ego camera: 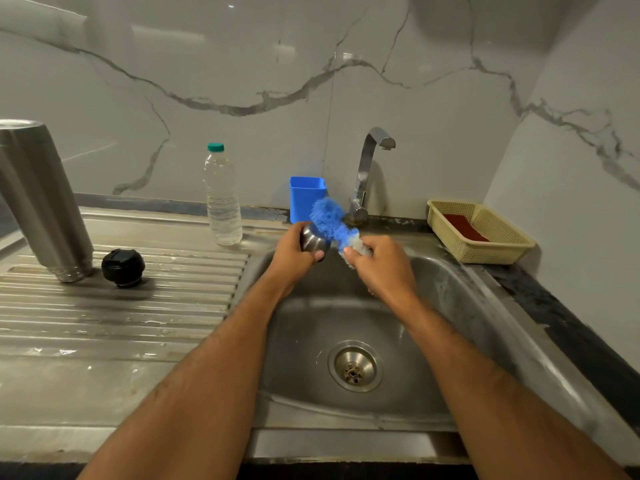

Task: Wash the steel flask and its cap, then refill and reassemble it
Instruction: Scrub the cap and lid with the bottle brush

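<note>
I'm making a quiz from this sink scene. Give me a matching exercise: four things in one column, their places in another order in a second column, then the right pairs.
Things:
1. steel flask
2. black stopper
3. steel cap
4. red sponge

Places:
A. in the yellow basket
B. held in the left hand over the sink
C. upside down at the far left of the drainboard
D. on the drainboard beside the flask

Pairs: 1-C, 2-D, 3-B, 4-A

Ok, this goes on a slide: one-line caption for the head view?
Left hand holds small steel cup-cap, right hand scrubs it with fluffy blue brush over steel sink.
</note>
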